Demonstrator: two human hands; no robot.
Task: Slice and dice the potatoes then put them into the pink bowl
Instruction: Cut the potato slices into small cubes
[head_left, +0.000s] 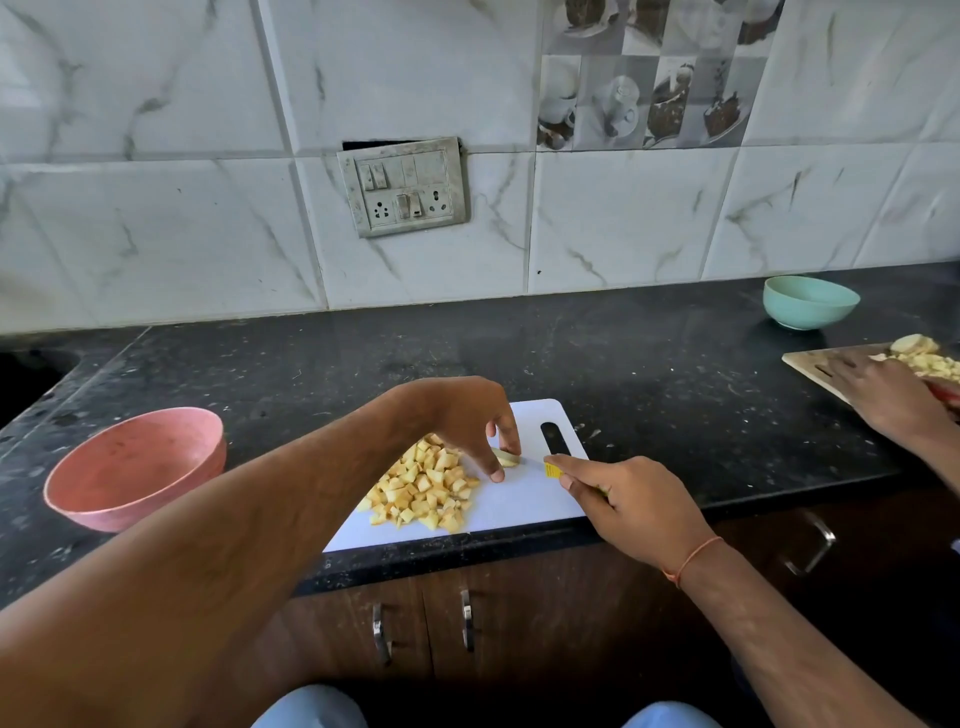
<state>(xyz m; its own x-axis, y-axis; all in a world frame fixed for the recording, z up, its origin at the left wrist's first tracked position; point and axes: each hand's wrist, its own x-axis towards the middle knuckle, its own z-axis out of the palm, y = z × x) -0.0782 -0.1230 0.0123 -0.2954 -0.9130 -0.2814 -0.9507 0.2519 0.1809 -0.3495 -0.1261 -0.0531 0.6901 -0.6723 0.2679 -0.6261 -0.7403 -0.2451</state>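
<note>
Dicing is nearly finished, judging by the heap of potato cubes (421, 486) on the white cutting board (519, 499) and the 1 small potato piece (506, 458) left beside it. That piece is pinned to the board by the left hand (475, 421), whose fingers (511, 434) are curled down over it, thumb and forefinger pinching it from either side. The knife (551, 469) is gripped by the right hand (623, 504), fingers wrapped round the handle and forefinger laid along the top; only a yellow part near the blade is visible. For a clean cut, the fingertips should be tucked back from the blade, and the piece held flat side down so it cannot roll. Short, straight strokes are called for, since so small a piece slips easily. The pink bowl (135, 467) stands on the counter (675, 364) to the left of the board, apparently without potato in it yet. The counter is dark speckled stone below a marble-patterned tiled wall with a switch panel (402, 187). At far right, a teal bowl (810, 301) and a wooden board (826, 369) are seen, where another person's hand (883, 395) works.
</note>
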